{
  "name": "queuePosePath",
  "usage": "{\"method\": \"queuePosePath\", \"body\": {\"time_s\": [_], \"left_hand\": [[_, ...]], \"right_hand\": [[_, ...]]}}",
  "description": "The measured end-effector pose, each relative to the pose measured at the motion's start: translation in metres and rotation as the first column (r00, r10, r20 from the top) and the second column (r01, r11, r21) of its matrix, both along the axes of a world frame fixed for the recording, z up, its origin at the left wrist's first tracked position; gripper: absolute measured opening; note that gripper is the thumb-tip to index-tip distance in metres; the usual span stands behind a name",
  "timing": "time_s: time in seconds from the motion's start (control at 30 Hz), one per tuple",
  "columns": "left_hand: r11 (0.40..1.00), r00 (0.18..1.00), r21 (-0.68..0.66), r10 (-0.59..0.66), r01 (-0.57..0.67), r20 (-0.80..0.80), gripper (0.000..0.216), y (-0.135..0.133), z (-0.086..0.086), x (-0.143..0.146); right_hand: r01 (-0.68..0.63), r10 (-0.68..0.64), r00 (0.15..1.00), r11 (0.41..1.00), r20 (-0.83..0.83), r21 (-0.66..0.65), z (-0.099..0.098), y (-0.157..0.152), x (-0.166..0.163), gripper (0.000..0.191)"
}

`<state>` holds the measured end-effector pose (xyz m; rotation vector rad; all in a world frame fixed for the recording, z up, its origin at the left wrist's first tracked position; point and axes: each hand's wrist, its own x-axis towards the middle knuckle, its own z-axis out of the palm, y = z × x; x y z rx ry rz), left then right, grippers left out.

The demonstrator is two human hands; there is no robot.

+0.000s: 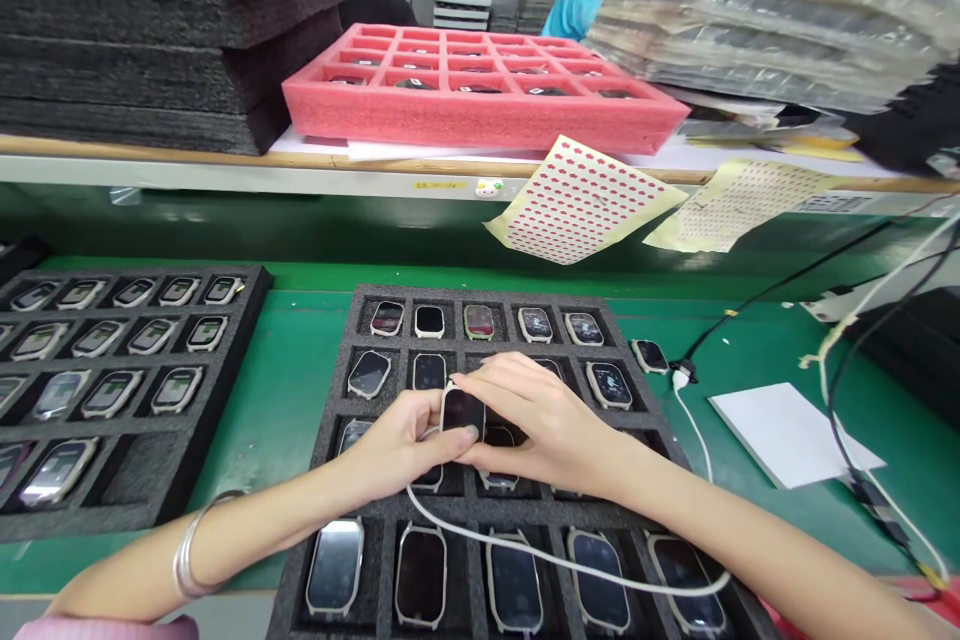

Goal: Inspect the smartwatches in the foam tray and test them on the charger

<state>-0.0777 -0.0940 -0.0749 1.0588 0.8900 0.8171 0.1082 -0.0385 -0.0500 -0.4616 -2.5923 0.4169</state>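
Over the middle of a dark foam tray (469,510), both my hands grip one watch case (463,410) with a dark screen and no strap. My left hand (412,440) pinches it from the left, its thumb across the lower screen. From the right, my right hand (536,410) closes its fingers on the top and right edge. A white cable (540,555) comes out below my left hand and loops right over the tray; its end near the watch is hidden by my fingers. Strapless watches (421,575) fill the tray's compartments around and under my hands.
A second foam tray (169,460) of watches lies left. One loose watch (649,356), a cable connector (682,373) and a white pad (795,432) lie right. On the shelf stand black foam (127,40), a pink foam tray (465,115) and stacked plastic trays (772,30). Sticker sheets (581,200) hang down.
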Motion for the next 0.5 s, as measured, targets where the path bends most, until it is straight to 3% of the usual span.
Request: {"method": "queuePosePath", "body": {"time_s": [0.13, 0.5], "left_hand": [[1.000, 1.000, -0.009, 0.000, 0.000, -0.004, 0.031, 0.0003, 0.0009, 0.0001], [0.996, 0.997, 0.082, -0.024, 0.029, -0.067, 0.030, -0.0011, -0.0032, -0.0015]], "right_hand": [[0.007, -0.007, 1.000, 1.000, 0.009, 0.000, 0.0001, -0.0006, -0.0004, 0.053], [0.015, -0.016, 0.999, 0.999, -0.028, -0.033, -0.0003, -0.0027, -0.0005, 0.045]]}}
